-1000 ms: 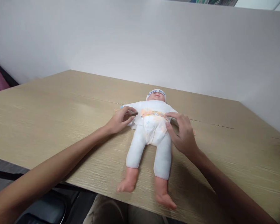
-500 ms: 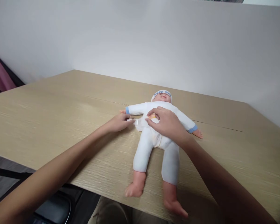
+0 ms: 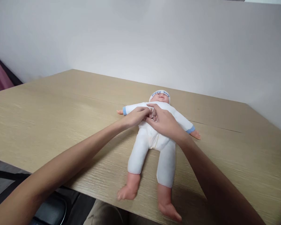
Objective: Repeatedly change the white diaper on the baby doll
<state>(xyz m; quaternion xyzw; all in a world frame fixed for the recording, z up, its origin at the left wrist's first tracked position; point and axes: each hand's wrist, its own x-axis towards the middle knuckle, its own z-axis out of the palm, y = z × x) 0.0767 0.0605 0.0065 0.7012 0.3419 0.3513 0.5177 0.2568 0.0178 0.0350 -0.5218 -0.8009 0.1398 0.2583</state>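
A baby doll (image 3: pixel 141 153) in a white suit with blue cuffs lies on its back, feet toward me. Around its hips is a white diaper (image 3: pixel 155 140). My left hand (image 3: pixel 138 115) reaches over the doll's belly, its fingers closed on the diaper's side tab, which they mostly hide. My right hand (image 3: pixel 165 122) lies on the other side of the belly, with curled fingers gripping the diaper's front waist. The fingertips of both hands meet over the middle, so the waistband is largely covered.
The doll rests on a light wooden table (image 3: pixel 61 109) with a thin seam across it. Behind stands a pale wall (image 3: pixel 131 43). A pink item (image 3: pixel 0 73) is at the far left. A dark chair (image 3: pixel 52 209) sits below the table's front edge.
My left hand has moved right and inward, bringing the diaper's side tab from beside the hip onto the belly. My right hand stays on the diaper's front.
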